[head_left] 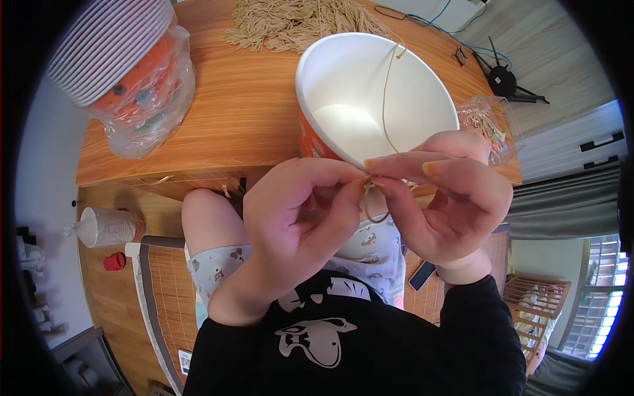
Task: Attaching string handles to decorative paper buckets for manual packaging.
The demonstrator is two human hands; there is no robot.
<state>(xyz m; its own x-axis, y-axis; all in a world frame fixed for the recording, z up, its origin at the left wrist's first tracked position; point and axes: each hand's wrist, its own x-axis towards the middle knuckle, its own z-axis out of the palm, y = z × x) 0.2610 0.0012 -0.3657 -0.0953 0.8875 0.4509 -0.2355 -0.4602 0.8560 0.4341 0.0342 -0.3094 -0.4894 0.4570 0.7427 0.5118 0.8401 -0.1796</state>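
Observation:
A large paper bucket (323,76), white inside and orange outside, stands tilted at the table's front edge, its mouth toward me. A thin beige cord (386,99) passes through a hole near its far rim and runs across the opening to my fingers. My left hand (297,208) is closed, its thumb and forefinger pinching the cord just in front of the near rim. Opposite it, my right hand (452,191) pinches the same spot, fingertips almost touching the left ones. Below the fingertips hangs a small cord loop (378,219). Whether a knot sits between them is hidden.
A heap of beige cords (290,25) lies at the back of the wooden table (244,109). Stacked buckets in clear plastic (115,53) stand at the left. To the right are a clear bag of small colourful pieces (492,135), a black stand (503,80) and blue cable.

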